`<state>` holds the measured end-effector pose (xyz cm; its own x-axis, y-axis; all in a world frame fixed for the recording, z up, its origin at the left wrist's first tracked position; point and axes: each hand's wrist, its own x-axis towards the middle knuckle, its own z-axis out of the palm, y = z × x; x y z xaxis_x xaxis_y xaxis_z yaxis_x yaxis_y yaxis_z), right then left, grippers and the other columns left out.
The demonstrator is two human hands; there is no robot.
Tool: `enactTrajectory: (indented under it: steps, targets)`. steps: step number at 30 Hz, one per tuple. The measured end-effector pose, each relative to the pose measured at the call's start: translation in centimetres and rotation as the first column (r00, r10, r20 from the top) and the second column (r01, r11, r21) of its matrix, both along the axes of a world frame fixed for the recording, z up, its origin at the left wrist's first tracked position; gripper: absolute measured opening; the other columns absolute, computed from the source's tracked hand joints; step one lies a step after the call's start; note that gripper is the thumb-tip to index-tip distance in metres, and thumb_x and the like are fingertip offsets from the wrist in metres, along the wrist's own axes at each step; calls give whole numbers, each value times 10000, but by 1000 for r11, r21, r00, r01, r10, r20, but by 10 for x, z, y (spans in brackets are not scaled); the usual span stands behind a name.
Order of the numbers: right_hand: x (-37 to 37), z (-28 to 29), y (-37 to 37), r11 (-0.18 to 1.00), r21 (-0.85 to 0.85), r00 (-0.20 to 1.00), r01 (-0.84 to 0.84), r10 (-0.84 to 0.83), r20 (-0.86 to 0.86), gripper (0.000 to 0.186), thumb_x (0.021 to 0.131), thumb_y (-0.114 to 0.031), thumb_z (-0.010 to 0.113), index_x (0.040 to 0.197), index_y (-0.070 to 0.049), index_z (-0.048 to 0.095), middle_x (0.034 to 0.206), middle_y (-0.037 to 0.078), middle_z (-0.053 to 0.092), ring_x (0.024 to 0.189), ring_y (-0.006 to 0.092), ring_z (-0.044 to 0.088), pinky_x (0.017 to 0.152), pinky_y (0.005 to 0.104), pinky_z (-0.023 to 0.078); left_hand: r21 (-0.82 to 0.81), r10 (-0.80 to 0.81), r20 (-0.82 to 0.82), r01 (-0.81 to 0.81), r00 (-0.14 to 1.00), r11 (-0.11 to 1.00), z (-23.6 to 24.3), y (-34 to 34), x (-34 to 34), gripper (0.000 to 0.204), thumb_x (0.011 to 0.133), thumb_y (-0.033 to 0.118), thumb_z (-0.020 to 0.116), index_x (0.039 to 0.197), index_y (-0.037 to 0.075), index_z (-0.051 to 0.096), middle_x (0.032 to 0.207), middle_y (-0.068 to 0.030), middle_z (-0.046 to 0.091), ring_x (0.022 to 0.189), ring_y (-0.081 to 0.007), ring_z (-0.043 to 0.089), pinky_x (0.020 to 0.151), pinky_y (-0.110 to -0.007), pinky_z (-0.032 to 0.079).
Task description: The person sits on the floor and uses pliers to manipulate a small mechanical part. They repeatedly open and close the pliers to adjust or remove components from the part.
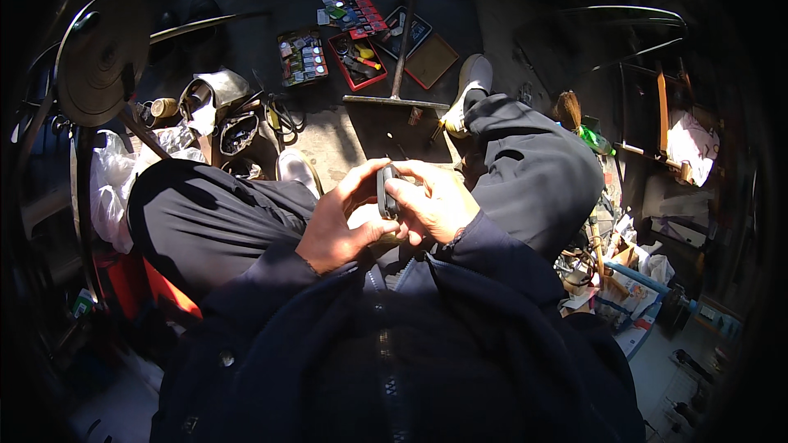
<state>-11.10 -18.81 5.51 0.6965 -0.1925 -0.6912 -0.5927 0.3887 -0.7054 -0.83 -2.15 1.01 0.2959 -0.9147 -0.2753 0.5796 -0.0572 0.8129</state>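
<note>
Above my lap, both hands meet around a small dark grey object (387, 192) with rounded ends, seen edge-on; its kind cannot be made out. My left hand (341, 217) curls round its left side, thumb low and fingertips at its top. From the other side, my right hand (433, 201) grips it with the thumb pressed against its face. Its underside and the fingers beneath are hidden. Dark sleeves cover both forearms, and my knees spread to either side.
Ahead on the floor stand a red box (358, 61) of small tools and a tray of small packages (302, 57). A long-handled T-shaped tool (397, 100) lies between my feet. Left are a round metal disc (103, 57) and a white plastic bag (111, 189); right, a green bottle (597, 141) and clutter.
</note>
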Motion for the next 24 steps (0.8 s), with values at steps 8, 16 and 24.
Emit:
enactTrajectory:
  steps: [8,16,24]
  targets:
    - [3,-4,-5,997,71,999,10,-6,-53,392,1029,-233,610,1317,26,548,781,67,643,538,105,638,423,218,479,3,3,-74,-2,997,1000,-1,-4,0,756,869,-21,690,1534,-41,331,1427,-139,523,1346,-203,501,1137,-345,381]
    - [0,-14,-10,982,186,1000,30,-31,4,395,1027,-260,585,1287,36,564,794,81,641,527,110,616,412,236,438,17,-3,-54,4,999,1000,-5,-5,-1,759,870,-6,708,1537,-31,348,1415,-129,541,1322,-201,523,1134,-349,380]
    - [-8,-15,-2,995,95,997,42,-47,55,468,1012,-241,608,1392,20,526,792,76,672,549,85,603,450,232,456,17,9,91,-11,996,1000,-5,-6,-2,817,830,-39,753,1538,-27,345,1447,-138,526,1360,-212,503,1154,-364,380]
